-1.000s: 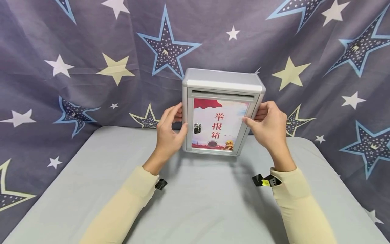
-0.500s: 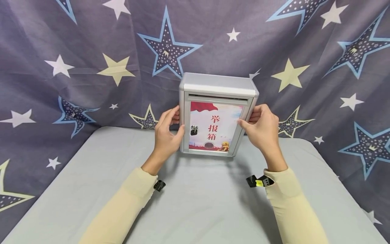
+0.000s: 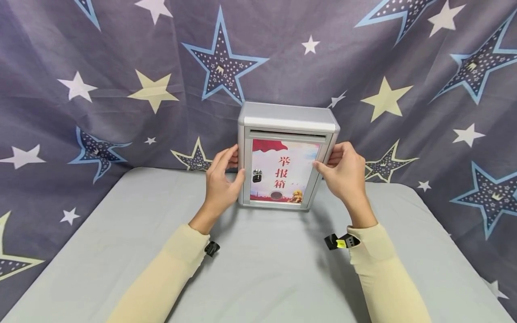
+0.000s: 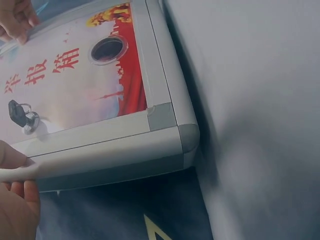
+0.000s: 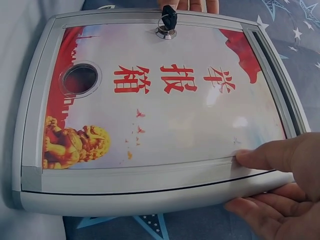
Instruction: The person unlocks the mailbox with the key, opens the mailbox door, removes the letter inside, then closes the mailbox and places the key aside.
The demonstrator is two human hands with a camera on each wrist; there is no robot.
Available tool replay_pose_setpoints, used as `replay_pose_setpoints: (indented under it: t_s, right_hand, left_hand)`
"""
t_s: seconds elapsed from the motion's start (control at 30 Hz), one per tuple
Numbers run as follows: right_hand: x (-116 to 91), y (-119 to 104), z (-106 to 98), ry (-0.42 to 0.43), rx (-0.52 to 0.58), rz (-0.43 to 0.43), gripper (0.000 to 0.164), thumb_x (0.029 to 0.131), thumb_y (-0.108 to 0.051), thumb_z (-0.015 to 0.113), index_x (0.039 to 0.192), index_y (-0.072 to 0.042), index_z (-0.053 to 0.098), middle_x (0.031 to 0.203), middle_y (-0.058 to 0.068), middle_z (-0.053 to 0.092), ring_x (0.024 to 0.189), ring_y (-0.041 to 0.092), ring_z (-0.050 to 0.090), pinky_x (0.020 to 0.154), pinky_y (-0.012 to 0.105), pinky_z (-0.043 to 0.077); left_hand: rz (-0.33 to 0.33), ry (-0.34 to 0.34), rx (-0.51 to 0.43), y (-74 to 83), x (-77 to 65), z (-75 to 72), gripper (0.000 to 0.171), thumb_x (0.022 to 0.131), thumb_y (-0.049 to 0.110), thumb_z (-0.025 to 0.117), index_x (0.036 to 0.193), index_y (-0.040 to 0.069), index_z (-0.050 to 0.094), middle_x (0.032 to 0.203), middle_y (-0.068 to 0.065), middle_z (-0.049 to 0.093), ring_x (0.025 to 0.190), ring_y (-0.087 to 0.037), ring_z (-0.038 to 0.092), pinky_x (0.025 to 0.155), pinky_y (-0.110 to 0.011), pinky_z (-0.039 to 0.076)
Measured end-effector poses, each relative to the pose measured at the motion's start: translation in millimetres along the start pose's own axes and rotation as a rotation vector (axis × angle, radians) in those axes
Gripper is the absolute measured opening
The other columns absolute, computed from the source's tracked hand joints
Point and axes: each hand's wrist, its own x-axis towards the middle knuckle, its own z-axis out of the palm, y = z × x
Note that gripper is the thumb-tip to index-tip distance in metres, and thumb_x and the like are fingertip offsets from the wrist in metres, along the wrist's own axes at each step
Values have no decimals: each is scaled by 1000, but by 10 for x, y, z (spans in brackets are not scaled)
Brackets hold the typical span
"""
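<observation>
A silver metal report box (image 3: 262, 115) stands at the back of the table, its front facing me and leaning back a little. Its panel (image 3: 303, 157) bears red characters, a gold lion and a round window (image 5: 80, 79). Along the top of the front runs a narrow slot (image 3: 287, 134). A key with a black head (image 4: 17, 113) sits in the lock at the left. My left hand (image 3: 221, 181) grips the left side, thumb at the front edge. On the right side my right hand (image 3: 345, 175) grips the frame, thumb on the front and fingers behind. The bottom edge is right at the tabletop.
A grey cloth covers the table (image 3: 262, 269). Behind it hangs a dark curtain (image 3: 278, 40) printed with stars, close to the box's back. Small black wrist cameras (image 3: 212, 248) sit at both sleeve cuffs.
Both hands have lowered the report box and brought it slightly left. The right hand has moved farther left than the left hand. Both grips have stayed on the box.
</observation>
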Motion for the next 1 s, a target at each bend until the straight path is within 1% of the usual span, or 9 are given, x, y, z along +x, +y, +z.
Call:
replay_pose_setpoints:
  t_s: [0.13, 0.23, 0.4, 0.53, 0.63, 0.77, 0.9, 1.0]
  right_hand:
    - [-6, 32, 30, 3, 4, -17, 41, 81, -11, 87, 108, 5, 59, 95, 19, 71, 82, 29, 72, 73, 40, 62]
    - [-9, 62, 55, 6, 3, -17, 41, 81, -11, 87, 107, 5, 59, 95, 18, 71, 82, 29, 72, 73, 38, 61]
    - [-29, 86, 85, 11, 7, -23, 42, 82, -11, 86, 109, 5, 59, 95, 19, 71, 83, 29, 72, 74, 39, 61]
    - [-52, 97, 116, 11, 25, -30, 43, 84, -10, 84, 113, 5, 57, 98, 20, 69, 87, 31, 70, 77, 41, 62]
    - [-78, 108, 133, 29, 48, -40, 45, 85, -9, 84, 116, 6, 56, 100, 21, 67, 90, 32, 69, 79, 42, 62]
    - [-93, 127, 143, 60, 80, -68, 45, 84, -8, 84, 117, 7, 56, 99, 22, 67, 90, 33, 69, 78, 41, 63]
    - [-96, 141, 148, 58, 96, -80, 45, 84, -8, 85, 118, 7, 57, 99, 22, 69, 91, 33, 70, 78, 41, 63]
    - [-100, 157, 146, 51, 102, -81, 46, 84, -8, 85, 119, 7, 58, 100, 22, 70, 92, 33, 71, 79, 41, 63]
  left_hand:
    - [2, 2, 8, 79, 2, 2, 60, 74, -29, 68, 131, -16, 58, 115, -30, 61, 97, -38, 63, 81, -47, 60]
    - [0, -2, 7, 128, 0, -11, 59, 74, -29, 67, 131, -17, 58, 115, -31, 61, 97, -39, 63, 81, -48, 60]
    - [-16, -12, 3, 123, -20, -25, 58, 76, -26, 67, 131, -16, 57, 116, -30, 60, 99, -40, 62, 81, -51, 60]
    - [-22, -15, 11, 135, -21, -32, 57, 75, -26, 66, 130, -17, 56, 115, -31, 60, 97, -41, 62, 80, -53, 60]
    - [-18, -31, -5, 138, -15, -30, 58, 75, -27, 66, 131, -18, 54, 114, -34, 57, 97, -45, 60, 80, -56, 59]
    - [-39, -40, -45, 34, -28, -24, 60, 76, -28, 68, 133, -16, 54, 115, -35, 56, 98, -46, 60, 82, -58, 58]
    - [-68, -44, -67, -105, -68, -43, 62, 78, -23, 72, 136, -9, 57, 118, -29, 58, 101, -38, 62, 85, -53, 59]
    - [-69, -63, -72, -148, -85, -71, 62, 80, -19, 73, 139, -5, 57, 119, -25, 58, 103, -33, 63, 86, -49, 60]
